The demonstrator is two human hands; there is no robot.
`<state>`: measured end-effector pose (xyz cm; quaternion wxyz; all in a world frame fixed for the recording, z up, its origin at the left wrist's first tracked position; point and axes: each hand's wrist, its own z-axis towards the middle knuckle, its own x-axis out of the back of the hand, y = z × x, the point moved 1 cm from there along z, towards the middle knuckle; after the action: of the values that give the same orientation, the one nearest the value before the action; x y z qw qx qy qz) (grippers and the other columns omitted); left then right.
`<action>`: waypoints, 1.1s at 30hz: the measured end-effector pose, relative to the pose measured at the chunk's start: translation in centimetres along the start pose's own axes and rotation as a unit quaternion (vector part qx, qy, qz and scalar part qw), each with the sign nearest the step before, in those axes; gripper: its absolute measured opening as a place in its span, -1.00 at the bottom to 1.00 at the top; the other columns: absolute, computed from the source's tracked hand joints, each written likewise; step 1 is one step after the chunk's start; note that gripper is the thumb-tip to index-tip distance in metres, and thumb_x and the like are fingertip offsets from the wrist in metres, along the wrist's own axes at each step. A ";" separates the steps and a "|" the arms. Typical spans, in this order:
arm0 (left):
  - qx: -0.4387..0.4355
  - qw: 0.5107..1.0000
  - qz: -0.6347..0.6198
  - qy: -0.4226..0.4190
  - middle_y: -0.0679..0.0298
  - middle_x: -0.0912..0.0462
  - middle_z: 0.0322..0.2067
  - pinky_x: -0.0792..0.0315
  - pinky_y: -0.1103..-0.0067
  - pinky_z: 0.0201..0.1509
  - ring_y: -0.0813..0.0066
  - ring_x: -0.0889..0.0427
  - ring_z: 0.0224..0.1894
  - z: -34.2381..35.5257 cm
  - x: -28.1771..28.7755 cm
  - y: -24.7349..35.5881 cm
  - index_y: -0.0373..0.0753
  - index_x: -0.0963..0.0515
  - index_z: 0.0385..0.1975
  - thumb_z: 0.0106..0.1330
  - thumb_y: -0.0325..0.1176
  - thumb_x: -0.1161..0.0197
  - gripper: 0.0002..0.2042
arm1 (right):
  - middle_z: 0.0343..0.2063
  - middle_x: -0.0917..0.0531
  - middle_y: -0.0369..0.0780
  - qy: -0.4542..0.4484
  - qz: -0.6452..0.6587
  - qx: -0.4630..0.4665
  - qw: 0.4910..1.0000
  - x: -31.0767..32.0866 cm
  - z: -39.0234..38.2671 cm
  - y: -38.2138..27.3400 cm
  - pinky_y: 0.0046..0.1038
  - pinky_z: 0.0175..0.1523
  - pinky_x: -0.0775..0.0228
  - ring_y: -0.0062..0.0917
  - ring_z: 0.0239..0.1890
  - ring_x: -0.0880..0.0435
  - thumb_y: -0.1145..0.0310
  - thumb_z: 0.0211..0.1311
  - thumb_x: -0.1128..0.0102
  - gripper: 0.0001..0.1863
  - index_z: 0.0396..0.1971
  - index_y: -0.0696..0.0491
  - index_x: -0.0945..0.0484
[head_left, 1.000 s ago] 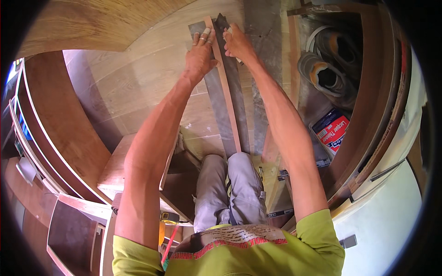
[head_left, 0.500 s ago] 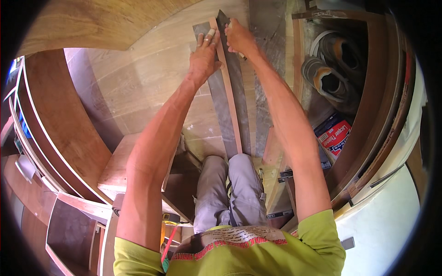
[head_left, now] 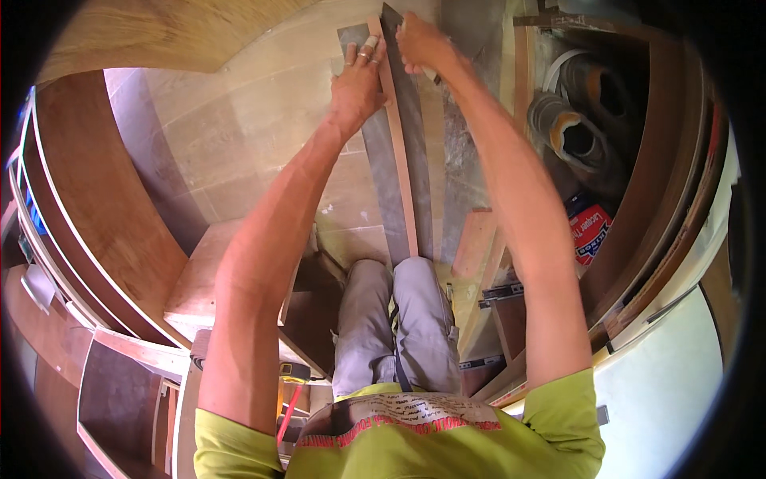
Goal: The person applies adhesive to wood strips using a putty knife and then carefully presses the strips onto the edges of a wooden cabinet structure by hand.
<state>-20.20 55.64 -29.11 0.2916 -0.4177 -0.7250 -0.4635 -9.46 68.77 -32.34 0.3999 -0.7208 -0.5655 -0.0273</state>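
Observation:
My left hand (head_left: 358,84) presses flat, fingers spread, on a long narrow wooden strip (head_left: 403,180) and the dark sheet material (head_left: 377,152) to its left. Some fingertips have light wrappings. Right of the wooden strip runs another length of the dark sheet (head_left: 413,152), whose far end rises to a point. My right hand (head_left: 421,44) is closed at that edge, apparently gripping it. A slim, light-coloured end of something pokes out behind the palm; its kind is hidden. The strips run toward my knees, where the wood's near end lies against them.
A curved wooden panel (head_left: 175,36) overhangs the far left. Dark boots (head_left: 570,132) and a red-labelled container (head_left: 592,231) stand in a compartment on the right. A short board (head_left: 472,242) lies right of my knees; a yellow tape measure (head_left: 294,372) is by my left hip.
Both hands have shifted slightly farther up the picture, as the whole view moved a little. The left hand remains pressed on the wooden strip, and the right stays closed at the dark edge.

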 end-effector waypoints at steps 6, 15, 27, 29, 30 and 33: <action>0.009 1.000 0.004 -0.008 0.36 -0.03 0.48 -0.31 0.31 0.43 0.04 -0.05 0.49 -0.2 0.0 -0.4 0.02 0.00 0.49 -0.13 -0.28 -0.60 0.12 | -0.58 -0.66 -0.08 -0.021 0.039 -0.043 0.998 1.2 -2.2 -2.9 -0.37 -0.63 -0.49 -0.36 -0.67 -0.67 0.39 0.40 -0.02 -0.77 -0.15 0.27 -0.34; -0.013 1.000 0.004 0.005 0.30 -0.02 0.48 -0.30 0.29 0.43 0.03 -0.03 0.49 0.1 -0.7 -0.6 0.00 0.03 0.49 -0.13 -0.28 -0.60 0.13 | -0.49 -0.66 -0.01 0.041 -0.012 -0.044 0.998 -3.8 -9.9 0.7 -0.23 -0.52 -0.52 -0.22 -0.56 -0.71 0.40 0.39 -0.04 -0.80 -0.11 0.18 -0.36; -0.014 1.000 0.014 0.017 0.42 -0.03 0.47 -0.52 0.19 0.24 0.06 -0.05 0.48 0.3 -0.8 -0.4 -0.01 -0.04 0.47 -0.09 -0.28 -0.57 0.06 | -0.29 -0.66 0.17 0.007 -0.008 -0.123 0.992 -10.7 -25.2 4.9 0.07 -0.07 -0.45 0.10 -0.12 -0.65 0.48 0.35 0.06 -0.64 0.12 0.22 -0.37; -0.015 1.000 0.012 0.004 0.35 -0.01 0.48 -0.38 0.25 0.36 0.03 -0.04 0.48 0.1 -0.8 -0.3 0.00 0.00 0.49 -0.11 -0.29 -0.59 0.10 | -0.28 -0.66 0.17 0.012 -0.022 -0.118 0.993 -11.2 -25.4 5.8 0.07 -0.09 -0.45 0.09 -0.12 -0.65 0.46 0.35 0.04 -0.67 0.07 0.20 -0.38; -0.018 1.000 0.013 0.000 0.31 -0.01 0.48 -0.31 0.29 0.43 0.01 -0.04 0.49 0.2 -0.6 -0.3 0.01 0.02 0.49 -0.12 -0.30 -0.59 0.13 | -0.28 -0.66 0.16 0.018 -0.028 -0.115 0.993 -11.3 -25.1 6.1 0.07 -0.10 -0.46 0.09 -0.12 -0.65 0.44 0.35 0.02 -0.69 0.05 0.19 -0.39; -0.018 1.000 0.020 0.007 0.33 0.00 0.48 -0.31 0.29 0.43 0.02 -0.04 0.49 0.3 -0.8 -0.7 0.02 0.02 0.50 -0.12 -0.30 -0.59 0.12 | -0.29 -0.67 0.14 0.045 -0.009 -0.061 0.997 -10.3 -23.7 7.4 0.07 -0.10 -0.45 0.08 -0.11 -0.65 0.37 0.39 0.03 -0.75 -0.03 0.17 -0.40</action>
<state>-20.45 55.46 -30.17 0.2985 -0.4335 -0.7062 -0.4736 2.85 45.91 -25.36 0.3804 -0.7363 -0.5510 -0.0978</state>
